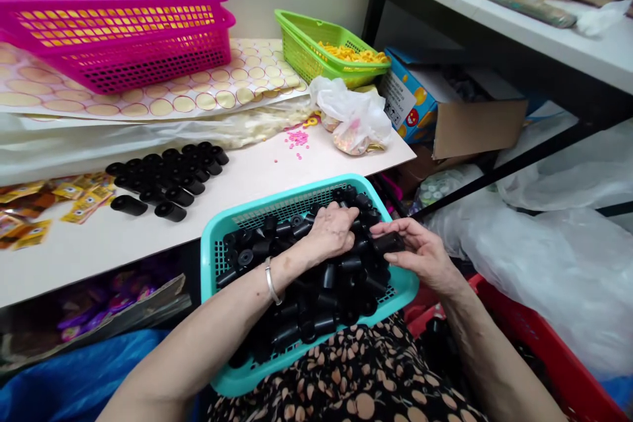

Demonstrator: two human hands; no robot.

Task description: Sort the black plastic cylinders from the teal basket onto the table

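Observation:
A turquoise plastic basket [217, 237] full of small black plastic cylinders [324, 323] rests on my lap. Inside it, my left hand [332, 232] reaches in among the cylinders with its fingers curled down. What those fingers grip, if anything, is hidden. Over the basket's right rim, my right hand [420, 252] holds one black plastic cylinder [389, 244] between thumb and fingers. On the white table, more black cylinders [171, 175] lie in a group of slanting rows.
Behind stand a pink basket [153, 46] and a green basket [306, 46] with yellow pieces. Small printed packets [84, 201], pink bits [297, 138] and tied plastic bags [353, 122] lie on the table. Right are an open carton [479, 128], a red crate [554, 343] and a shelf [475, 6].

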